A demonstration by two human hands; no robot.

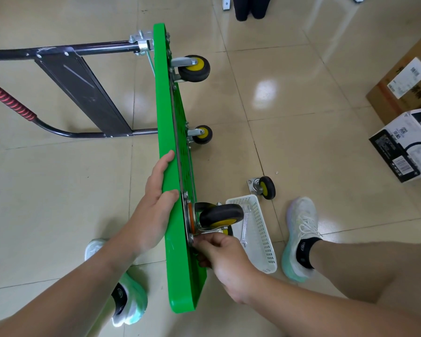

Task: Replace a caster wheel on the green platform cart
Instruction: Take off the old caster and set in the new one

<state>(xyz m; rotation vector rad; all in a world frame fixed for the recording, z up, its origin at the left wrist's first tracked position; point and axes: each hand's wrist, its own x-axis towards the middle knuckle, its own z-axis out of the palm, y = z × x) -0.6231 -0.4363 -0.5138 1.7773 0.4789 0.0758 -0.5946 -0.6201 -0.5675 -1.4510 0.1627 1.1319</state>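
The green platform cart (167, 113) stands on its long edge on the floor, its wheels pointing right. My left hand (157, 210) lies flat against the deck's top face, fingers straight, thumb over the upper edge. My right hand (219, 256) has its fingers curled at the lower corner of the near caster's mounting plate (188, 222); whatever they pinch is hidden. That near caster (220, 216) has a black tyre and yellow hub. Two more casters (195, 68) (202, 134) are mounted further along. A loose caster (263, 187) lies on the floor.
A white perforated basket (260, 234) on the floor holds a silver wrench (245, 224). The cart's black folded handle (83, 93) lies to the left. My feet in pale shoes (301, 239) (124, 295) flank the cart. Cardboard boxes (408, 142) stand at the right.
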